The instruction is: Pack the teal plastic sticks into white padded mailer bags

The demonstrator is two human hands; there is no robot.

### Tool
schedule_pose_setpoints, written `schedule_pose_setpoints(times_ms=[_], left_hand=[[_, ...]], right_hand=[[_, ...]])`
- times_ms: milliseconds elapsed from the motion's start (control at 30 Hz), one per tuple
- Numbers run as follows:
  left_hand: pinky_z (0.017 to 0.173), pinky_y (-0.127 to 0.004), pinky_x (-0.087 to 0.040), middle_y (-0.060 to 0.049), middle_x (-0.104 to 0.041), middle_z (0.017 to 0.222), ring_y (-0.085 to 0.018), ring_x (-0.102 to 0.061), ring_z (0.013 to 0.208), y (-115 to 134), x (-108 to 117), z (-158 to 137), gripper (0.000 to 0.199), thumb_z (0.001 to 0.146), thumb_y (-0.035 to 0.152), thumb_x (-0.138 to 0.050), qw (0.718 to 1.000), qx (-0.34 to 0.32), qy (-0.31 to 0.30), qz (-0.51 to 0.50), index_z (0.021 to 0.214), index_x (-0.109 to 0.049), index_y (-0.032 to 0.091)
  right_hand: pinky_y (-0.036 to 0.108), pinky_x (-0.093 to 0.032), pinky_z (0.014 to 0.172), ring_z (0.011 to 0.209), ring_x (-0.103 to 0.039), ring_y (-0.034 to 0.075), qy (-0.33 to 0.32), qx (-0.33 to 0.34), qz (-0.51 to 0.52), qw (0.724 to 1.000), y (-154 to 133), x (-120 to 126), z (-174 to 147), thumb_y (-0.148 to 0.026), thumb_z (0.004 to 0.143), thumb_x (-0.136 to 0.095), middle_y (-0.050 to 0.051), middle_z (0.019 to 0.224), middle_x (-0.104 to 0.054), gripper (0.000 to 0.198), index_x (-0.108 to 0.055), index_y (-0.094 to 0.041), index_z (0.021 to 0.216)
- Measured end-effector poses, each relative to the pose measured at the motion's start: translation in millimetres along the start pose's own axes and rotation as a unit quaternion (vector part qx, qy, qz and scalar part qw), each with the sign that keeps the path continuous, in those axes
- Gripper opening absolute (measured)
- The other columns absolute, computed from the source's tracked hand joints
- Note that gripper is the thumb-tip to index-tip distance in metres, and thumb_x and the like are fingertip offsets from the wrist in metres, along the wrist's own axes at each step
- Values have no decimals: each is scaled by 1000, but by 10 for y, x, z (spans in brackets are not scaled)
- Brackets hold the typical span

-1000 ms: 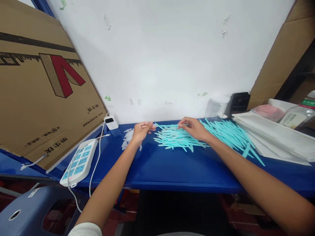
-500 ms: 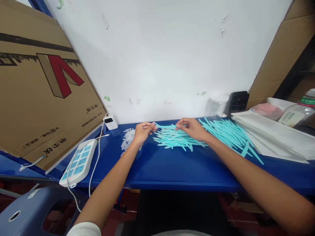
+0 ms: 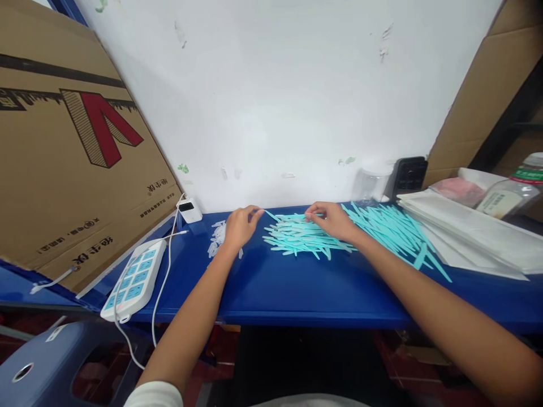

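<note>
My right hand [image 3: 331, 219] is closed in a pinch on a slim turquoise stick [image 3: 271, 215], which it holds nearly level above a pile of similar turquoise sticks [image 3: 297, 240]. The stick's left tip points toward my left hand [image 3: 241, 227]. My left hand's fingers are pinched just left of that tip, and whatever they may hold is too small to make out. Beneath and beside my left hand lies a heap of small translucent whitish pieces [image 3: 215, 240], partly hidden by it. A second pile of turquoise sticks [image 3: 388, 232] spreads to the right of my right hand.
The blue table [image 3: 280, 294] meets a white wall. A power strip [image 3: 136, 280] with cables and a small white device [image 3: 189, 210] are on the left, beside a large cardboard box [image 3: 85, 169]. White bags [image 3: 470, 232], a clear jar [image 3: 373, 182] and a bottle [image 3: 509, 195] stand right.
My left hand has drawn slightly left, away from the stick's end and over the whitish pieces. My right hand stays nearly in place with the stick.
</note>
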State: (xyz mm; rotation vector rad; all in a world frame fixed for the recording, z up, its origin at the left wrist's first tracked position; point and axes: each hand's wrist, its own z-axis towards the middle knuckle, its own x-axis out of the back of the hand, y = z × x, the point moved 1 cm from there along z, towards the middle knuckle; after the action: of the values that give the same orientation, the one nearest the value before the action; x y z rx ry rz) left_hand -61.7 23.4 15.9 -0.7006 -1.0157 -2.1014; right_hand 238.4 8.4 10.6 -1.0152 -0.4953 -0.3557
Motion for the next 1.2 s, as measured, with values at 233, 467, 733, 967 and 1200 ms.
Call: schedule_pose_setpoints(times_ms=[233,467,733,967,1200], left_hand=[[61,-29,-39,-7,-72,80,-22,-64,70,-559,396,29,32,79,54,-77,975,62,-136,167,83,-74,22],[59,-28,-40,-6,-71,77,-20,-64,67,-707,199,35,25,71,43,-83,972,47,-204,104,78,-75,21],[62,-31,-42,-7,-70,68,-23,-64,64,-584,101,16,30,80,44,-75,969,38,-211,120,63,-64,22],[64,-30,-39,-8,-72,79,-23,-65,71,-537,76,17,17,95,35,-60,978,38,-178,104,86,-63,21],[69,-29,-42,-3,-71,77,-20,-64,71,-335,12,25,16,102,34,-50,992,-37,-116,23,103,-61,22]], right_hand=[[36,-50,83,92,-69,25,-1,25,-141,990,316,40,55,-28,88,-64,6,92,-79,15,-76,-21,84],[37,-48,83,91,-67,27,56,27,-236,970,481,203,118,-29,92,-60,7,91,-79,22,-80,-21,88],[36,-45,70,86,-70,31,142,-139,-415,888,860,726,102,-28,88,-59,16,90,-79,25,-82,-18,89],[33,-43,64,79,-69,28,-49,-244,-425,871,1049,924,75,-43,77,-78,12,84,-76,24,-79,-20,81],[32,-42,63,67,-67,24,-102,-262,-410,868,1140,881,71,-40,78,-80,11,70,-71,29,-68,-19,63]])
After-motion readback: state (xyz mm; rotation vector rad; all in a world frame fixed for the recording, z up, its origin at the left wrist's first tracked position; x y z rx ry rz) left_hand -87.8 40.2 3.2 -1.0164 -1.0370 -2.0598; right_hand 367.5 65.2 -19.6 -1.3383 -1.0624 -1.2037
